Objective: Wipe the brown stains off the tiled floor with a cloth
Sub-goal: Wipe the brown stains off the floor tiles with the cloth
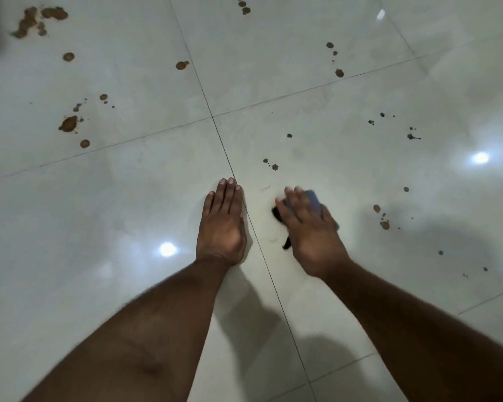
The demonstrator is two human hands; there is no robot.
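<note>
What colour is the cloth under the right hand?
Blue-grey with dark, near-black edges, the cloth blurred under the right hand; head view.

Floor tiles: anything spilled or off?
Yes. Brown stains spatter the tiled floor, heaviest at far left, with darker specks at right. The right hand presses a cloth down; the left hand rests flat.

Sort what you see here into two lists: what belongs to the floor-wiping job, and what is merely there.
Belongs to the job:
- cloth, under the right hand
- brown stains on the tiled floor
- left hand, flat on the floor

Merely there:
- dark blue-grey specks
- light reflections
</note>
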